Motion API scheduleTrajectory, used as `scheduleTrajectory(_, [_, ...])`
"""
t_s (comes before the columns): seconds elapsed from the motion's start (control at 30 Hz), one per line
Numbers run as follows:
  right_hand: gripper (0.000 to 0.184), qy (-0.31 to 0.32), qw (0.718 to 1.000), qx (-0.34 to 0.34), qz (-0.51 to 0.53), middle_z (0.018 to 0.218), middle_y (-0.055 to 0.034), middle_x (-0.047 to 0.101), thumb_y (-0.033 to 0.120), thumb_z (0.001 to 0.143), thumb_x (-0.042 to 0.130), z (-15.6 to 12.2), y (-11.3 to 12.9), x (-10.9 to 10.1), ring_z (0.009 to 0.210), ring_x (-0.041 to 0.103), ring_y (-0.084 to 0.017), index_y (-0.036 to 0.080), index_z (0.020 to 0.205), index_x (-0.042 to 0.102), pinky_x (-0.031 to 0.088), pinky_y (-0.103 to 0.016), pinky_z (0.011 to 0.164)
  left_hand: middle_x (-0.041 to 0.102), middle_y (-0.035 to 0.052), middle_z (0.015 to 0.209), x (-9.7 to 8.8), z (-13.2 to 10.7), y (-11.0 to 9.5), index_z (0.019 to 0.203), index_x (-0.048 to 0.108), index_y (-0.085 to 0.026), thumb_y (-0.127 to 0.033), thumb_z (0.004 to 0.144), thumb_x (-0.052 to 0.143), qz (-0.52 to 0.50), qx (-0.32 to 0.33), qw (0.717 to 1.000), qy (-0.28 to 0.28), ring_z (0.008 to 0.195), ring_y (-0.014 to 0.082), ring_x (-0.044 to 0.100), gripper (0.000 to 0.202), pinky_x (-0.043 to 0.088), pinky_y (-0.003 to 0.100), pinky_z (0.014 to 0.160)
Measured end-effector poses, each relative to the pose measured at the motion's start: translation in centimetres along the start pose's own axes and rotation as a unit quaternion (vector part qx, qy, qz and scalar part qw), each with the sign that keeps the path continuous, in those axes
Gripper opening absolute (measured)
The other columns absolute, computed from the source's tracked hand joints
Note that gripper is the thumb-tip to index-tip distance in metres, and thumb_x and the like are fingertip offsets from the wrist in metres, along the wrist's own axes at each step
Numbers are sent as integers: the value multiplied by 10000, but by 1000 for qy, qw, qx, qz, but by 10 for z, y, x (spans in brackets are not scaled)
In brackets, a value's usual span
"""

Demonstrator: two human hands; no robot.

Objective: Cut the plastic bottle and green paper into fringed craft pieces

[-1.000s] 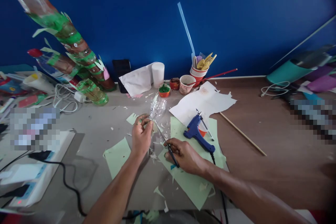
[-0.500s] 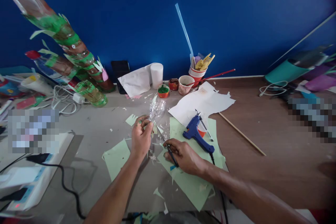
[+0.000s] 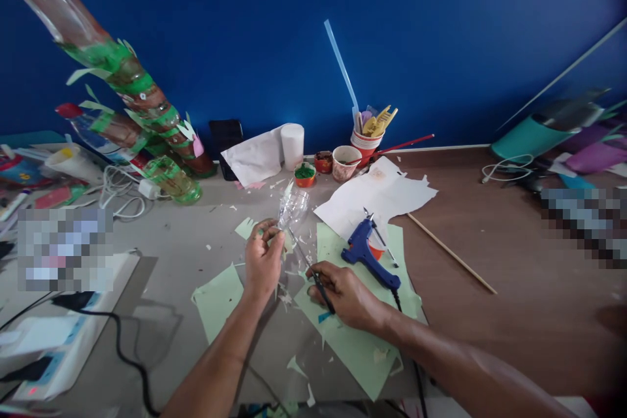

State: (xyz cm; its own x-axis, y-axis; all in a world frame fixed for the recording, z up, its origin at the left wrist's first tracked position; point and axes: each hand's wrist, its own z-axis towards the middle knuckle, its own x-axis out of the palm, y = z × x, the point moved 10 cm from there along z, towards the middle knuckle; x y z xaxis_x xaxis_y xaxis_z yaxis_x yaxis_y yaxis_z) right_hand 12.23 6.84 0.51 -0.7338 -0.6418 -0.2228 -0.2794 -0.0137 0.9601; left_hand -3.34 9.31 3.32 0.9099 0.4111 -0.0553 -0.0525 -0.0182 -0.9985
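My left hand (image 3: 265, 258) is closed in a pinch beside a clear plastic bottle piece (image 3: 295, 208). A small pale paper piece (image 3: 288, 241) shows at its fingertips, partly hidden by the thumb. My right hand (image 3: 343, 290) is wrapped round a slim black-handled metal tool (image 3: 322, 290). The tool's thin metal end points up and left, reaching close to the left fingertips. Beneath the right hand lies a light green paper sheet (image 3: 357, 359). On its upper part rests a blue glue gun (image 3: 367, 253).
Paper scraps litter the grey mat. Behind stand a cup of green paint (image 3: 304, 174), a patterned paper cup (image 3: 345, 163) and a white roll (image 3: 292, 147). Painted bottle towers (image 3: 147, 101) lean at left, near a power strip (image 3: 73, 326). A wooden stick (image 3: 453, 253) lies at right.
The camera view has tilted slightly, so the background sits a little lower. Both hands keep nearly the same pose, with the tool's end still near the left fingertips.
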Motion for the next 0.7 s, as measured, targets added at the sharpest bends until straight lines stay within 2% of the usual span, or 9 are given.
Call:
scheduleTrajectory(0.27, [254, 14, 997, 9, 81, 566, 77, 351, 343, 775, 592, -2, 1, -1, 494, 319, -70, 152, 929, 528, 275, -199, 465, 552, -24, 717, -2, 1, 0, 986, 510, -193, -357, 764, 585, 4, 3, 1000, -4, 535, 84, 474, 286, 394, 204, 529])
scheduleTrajectory(0.7, [182, 7, 1000, -15, -7, 536, 83, 336, 238, 781, 541, -2, 9, -1, 477, 301, -72, 142, 935, 539, 233, -199, 438, 571, -21, 728, 3, -2, 0, 965, 511, -189, -346, 768, 592, -3, 4, 1000, 2, 521, 70, 468, 265, 394, 193, 505])
